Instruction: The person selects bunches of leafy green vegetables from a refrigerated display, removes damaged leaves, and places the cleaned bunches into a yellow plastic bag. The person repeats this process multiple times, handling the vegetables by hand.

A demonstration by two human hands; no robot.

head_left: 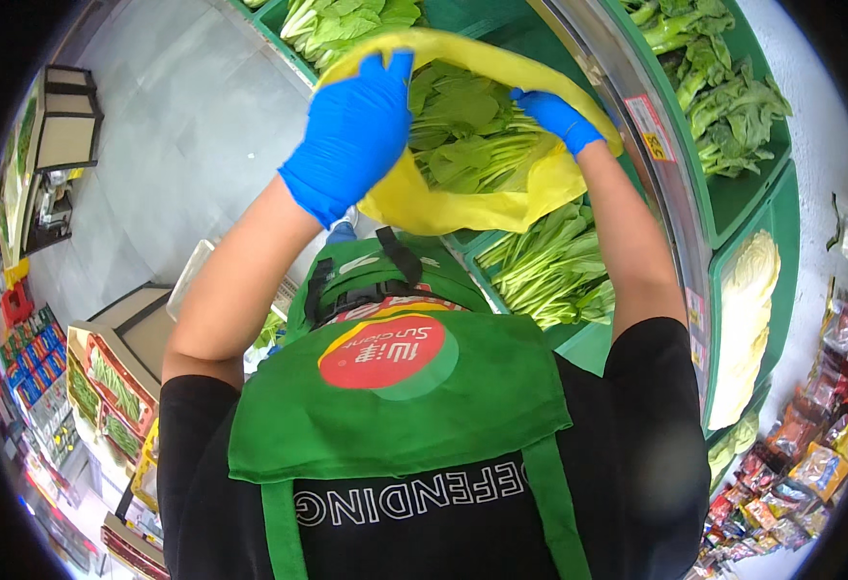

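Note:
A yellow plastic bag (501, 210) is spread wide between my blue-gloved hands. My left hand (354, 130) grips its left rim, with fingertips pointing up. On the right side, my right hand (561, 118) is closed on the rim, its fingertips reaching over the mouth. Leafy greens (467, 121) with pale green stems show within the ring of yellow; whether they lie inside the bag or beneath it I cannot tell. More leafy greens (554, 271) lie in a green crate below the bag.
Another crate of greens (351, 24) stands at the far side. Along the right runs a shelf edge (636, 116) with price tags, above it dark leafy bunches (709, 87) and pale cabbages (747, 309). A white basket (192, 275) sits at my left; packaged goods (791, 464) hang lower right.

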